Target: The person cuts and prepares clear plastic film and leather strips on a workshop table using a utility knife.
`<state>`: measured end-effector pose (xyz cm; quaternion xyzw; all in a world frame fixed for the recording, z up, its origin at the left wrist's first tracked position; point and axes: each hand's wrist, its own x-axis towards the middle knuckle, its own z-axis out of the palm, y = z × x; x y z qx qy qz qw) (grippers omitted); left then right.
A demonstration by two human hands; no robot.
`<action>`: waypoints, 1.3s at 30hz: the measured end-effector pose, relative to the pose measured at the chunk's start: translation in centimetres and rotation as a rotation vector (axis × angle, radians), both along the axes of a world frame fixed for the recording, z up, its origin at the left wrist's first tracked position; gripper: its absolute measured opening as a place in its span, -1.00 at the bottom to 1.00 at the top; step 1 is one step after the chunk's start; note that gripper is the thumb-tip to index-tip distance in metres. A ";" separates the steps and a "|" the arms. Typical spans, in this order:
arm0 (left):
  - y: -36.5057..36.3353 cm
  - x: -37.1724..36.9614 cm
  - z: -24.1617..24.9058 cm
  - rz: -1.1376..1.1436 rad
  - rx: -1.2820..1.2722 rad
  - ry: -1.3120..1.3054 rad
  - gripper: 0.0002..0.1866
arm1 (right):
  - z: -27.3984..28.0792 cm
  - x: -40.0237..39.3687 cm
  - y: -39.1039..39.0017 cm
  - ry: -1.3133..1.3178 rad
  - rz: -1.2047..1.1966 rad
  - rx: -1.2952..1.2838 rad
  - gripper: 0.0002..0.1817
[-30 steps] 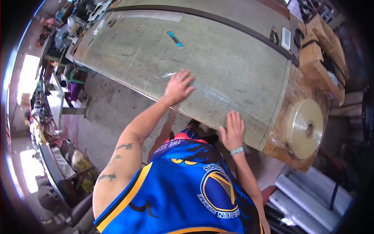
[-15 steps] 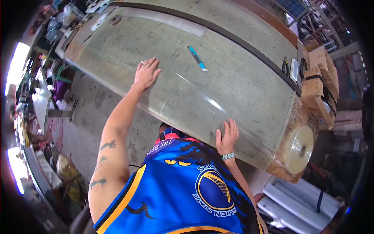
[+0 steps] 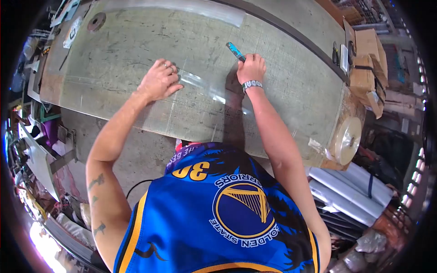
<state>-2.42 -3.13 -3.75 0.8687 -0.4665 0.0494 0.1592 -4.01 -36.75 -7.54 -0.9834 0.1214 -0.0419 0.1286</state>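
My right hand (image 3: 251, 69) is closed around a utility knife (image 3: 235, 51) with a blue and black handle, over the middle of the worktable. One end of the handle sticks out beyond my fist; the blade end is hidden. To the left, my left hand (image 3: 159, 81) rests on clear plastic film (image 3: 214, 93) spread over the tabletop. Its fingers are bent and its thumb stands apart, with nothing visible in it. The film runs toward a roll of clear plastic (image 3: 348, 140) at the table's right end.
A dark metal bar (image 3: 291, 38) runs along the far side of the worktable (image 3: 291, 86). Pliers (image 3: 335, 53) and a cardboard box (image 3: 368, 73) are at the far right. A round disc (image 3: 96, 22) lies at the far left. Silver rolls (image 3: 350, 189) lie below the right end.
My right hand has moved from the near edge to the utility knife and closed on it. My left hand has shifted slightly left, its fingers now bent rather than flat. The view has tilted.
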 end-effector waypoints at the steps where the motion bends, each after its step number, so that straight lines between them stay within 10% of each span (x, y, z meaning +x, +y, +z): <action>1: 0.6 0.9 0.2 -0.020 -0.008 -0.008 -0.66 | 0.1 0.9 -0.1 0.066 -0.015 0.021 -0.63; 11: 4.3 5.5 -1.6 0.279 -0.125 0.218 -0.67 | 6.8 -0.3 -0.6 0.501 0.536 0.637 -0.83; 14: 3.7 4.9 -3.1 0.336 -0.177 0.132 -0.69 | 7.1 0.3 2.0 0.773 0.628 0.460 -0.86; 17: 3.6 4.8 -3.5 0.389 -0.184 0.073 -0.74 | 4.2 0.1 2.7 0.428 0.786 0.244 -0.82; 24: 3.1 4.4 -3.5 0.491 -0.127 0.021 -0.81 | 7.6 -7.0 -2.6 -0.060 0.493 0.353 -0.71; 32: 2.2 4.0 -4.9 0.470 0.011 -0.199 -0.67 | 7.8 -33.5 -18.6 -0.270 -0.127 0.382 -0.76; 34: 0.5 3.7 -3.1 0.662 0.201 0.090 -0.63 | 7.7 -39.8 -21.4 -0.317 -0.417 0.496 -0.75; 39: -11.2 -3.0 -2.8 0.676 -0.061 -0.182 -0.57 | 4.2 -54.4 -29.8 -0.455 -0.682 0.562 -0.72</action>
